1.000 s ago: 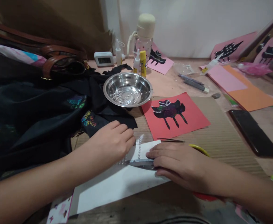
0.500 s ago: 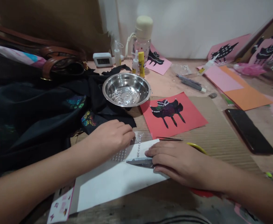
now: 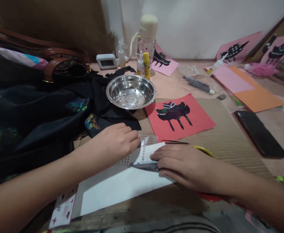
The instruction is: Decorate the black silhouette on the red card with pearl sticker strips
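**Steady hold, careful aim**

On the table (image 3: 168, 90), corrugated cardboard (image 3: 229, 139) lies under part of the white paper (image 3: 112, 191), which reaches toward the table's near edge. The right hand (image 3: 177, 161) has its fingers clamped around the scissors (image 3: 145, 166), blades pointing left across the paper. The left hand (image 3: 121, 139) has its fingers curled together over the bead sheet (image 3: 126, 160), which crosses the paper's far edge; their tips are hidden, so I cannot tell whether they pinch it. One bead row (image 3: 143, 152) lies just beyond the blades. Best, I judge: hold the bead sheet taut, line the blades up with gaps between beads, and keep the fingertips clear.
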{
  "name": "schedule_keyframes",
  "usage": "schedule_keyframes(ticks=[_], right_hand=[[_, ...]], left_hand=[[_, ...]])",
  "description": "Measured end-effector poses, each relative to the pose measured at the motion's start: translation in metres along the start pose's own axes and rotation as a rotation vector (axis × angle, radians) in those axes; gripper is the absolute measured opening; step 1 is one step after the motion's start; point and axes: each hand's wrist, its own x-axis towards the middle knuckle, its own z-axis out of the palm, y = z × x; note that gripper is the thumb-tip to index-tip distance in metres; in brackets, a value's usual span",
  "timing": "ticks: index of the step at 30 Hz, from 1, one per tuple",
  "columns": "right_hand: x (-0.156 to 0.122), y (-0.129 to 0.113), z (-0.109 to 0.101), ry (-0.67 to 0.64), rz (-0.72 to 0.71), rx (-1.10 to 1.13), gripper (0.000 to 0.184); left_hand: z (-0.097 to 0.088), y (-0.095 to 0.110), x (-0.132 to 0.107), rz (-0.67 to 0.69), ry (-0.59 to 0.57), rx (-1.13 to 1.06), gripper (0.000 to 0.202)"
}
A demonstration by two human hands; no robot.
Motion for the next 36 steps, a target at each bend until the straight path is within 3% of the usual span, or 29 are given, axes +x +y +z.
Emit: schedule_keyframes(ticks=[8,13,19,23,36], right_hand=[[0.002,0.001,0.002,0.034,-0.030,-0.032,0.026],[0.001,0.002,0.002,0.039,-0.033,-0.030,0.024],[0.001,0.001,0.000,0.036,-0.021,-0.029,0.025],[0.000,0.002,0.000,0.023,-0.012,-0.023,0.025],[-0.001,0.001,0.001,0.021,-0.020,-0.032,0.026]], left_hand=[[0.001,0.010,-0.001,0.086,-0.016,0.177,0.024],[0.005,0.003,0.001,0.069,0.022,0.087,0.022],[0.012,-0.012,-0.002,-0.056,0.140,-0.170,0.022],[0.010,-0.014,-0.003,-0.109,0.123,-0.278,0.025],[0.016,-0.006,-0.004,-0.041,0.092,-0.118,0.017]])
